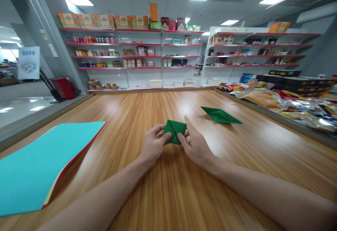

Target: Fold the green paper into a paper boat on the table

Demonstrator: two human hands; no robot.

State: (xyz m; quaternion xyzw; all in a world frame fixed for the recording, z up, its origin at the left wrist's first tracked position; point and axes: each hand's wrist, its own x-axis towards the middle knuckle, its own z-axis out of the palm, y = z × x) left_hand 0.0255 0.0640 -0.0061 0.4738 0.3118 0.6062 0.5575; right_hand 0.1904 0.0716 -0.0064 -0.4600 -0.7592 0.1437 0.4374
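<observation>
Between my two hands is a small piece of folded green paper [173,127], diamond-shaped, with a slit line across its face. My left hand [154,143] pinches its left side, thumb on the front and fingers behind. My right hand [196,141] grips the lower right side with the thumb on the front, while the index finger points up past the edge. The paper is held above the wooden table [126,118]. To the right, beyond my right hand, lies a green folded paper boat [221,115] with pointed ends.
A stack of coloured paper sheets [52,157], turquoise on top, lies at the left. Packaged snacks [265,99] and dark boxes [295,81] line the right side past the table's raised edge. Stocked store shelves [142,55] stand behind, and a red box [62,87] sits on the floor at left.
</observation>
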